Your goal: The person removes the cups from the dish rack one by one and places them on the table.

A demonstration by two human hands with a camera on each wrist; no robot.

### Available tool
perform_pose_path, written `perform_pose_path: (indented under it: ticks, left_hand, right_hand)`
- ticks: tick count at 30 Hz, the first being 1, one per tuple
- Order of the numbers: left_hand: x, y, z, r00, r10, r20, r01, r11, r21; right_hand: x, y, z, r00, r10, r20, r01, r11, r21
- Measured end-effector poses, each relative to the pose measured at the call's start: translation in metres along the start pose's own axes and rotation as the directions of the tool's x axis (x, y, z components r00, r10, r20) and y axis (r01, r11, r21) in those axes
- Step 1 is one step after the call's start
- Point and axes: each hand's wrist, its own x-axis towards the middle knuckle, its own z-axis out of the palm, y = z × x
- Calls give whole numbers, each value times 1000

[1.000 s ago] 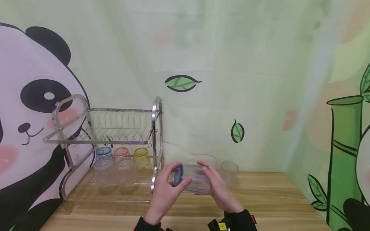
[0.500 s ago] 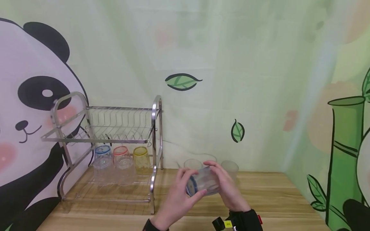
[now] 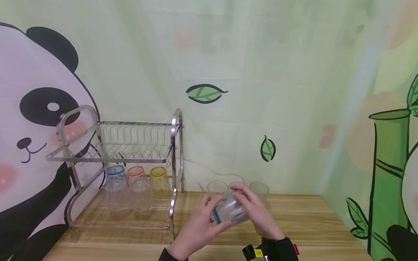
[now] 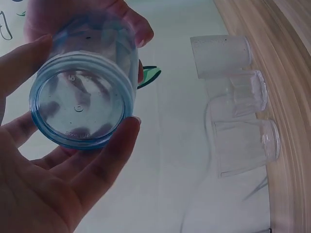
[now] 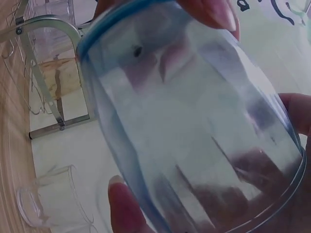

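Observation:
A clear faceted drinking glass with a blue base point(image 3: 230, 209) is tilted between both hands above the table. My left hand point(image 3: 203, 227) grips its base end, with thumb and fingers spread round the blue ring. My right hand point(image 3: 258, 216) holds the other end, its fingers over the upper side. In the left wrist view the round base point(image 4: 77, 109) faces the camera, with small raised marks on it. The right wrist view shows the glass wall point(image 5: 184, 107) close up, with fingers visible through it and a small dark spot near the blue end.
To the left stands a two-tier metal dish rack point(image 3: 137, 160). On its lower tier are upside-down glasses with blue point(image 3: 115, 172), red point(image 3: 136, 172) and yellow point(image 3: 159, 177) bases, with clear glasses in front. Three clear glasses point(image 4: 248, 145) stand by the back wall, partly behind my hands.
Both hands have moved right and slightly down with the glass, which has gone from nearly level to slanted. The right hand's fingers have shifted further over the glass's upper side.

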Motion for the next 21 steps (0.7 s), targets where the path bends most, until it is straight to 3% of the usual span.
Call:
perform_pose_path:
  ticks: [14, 21]
  left_hand:
    - [1, -8, 4, 999, 36, 26, -37, 999, 32]
    - [-3, -14, 1, 992, 19, 125, -31, 996, 87]
  right_hand:
    - [3, 3, -7, 1000, -25, 11, 25, 998, -60]
    - [2, 4, -19, 998, -33, 48, 39, 990, -134]
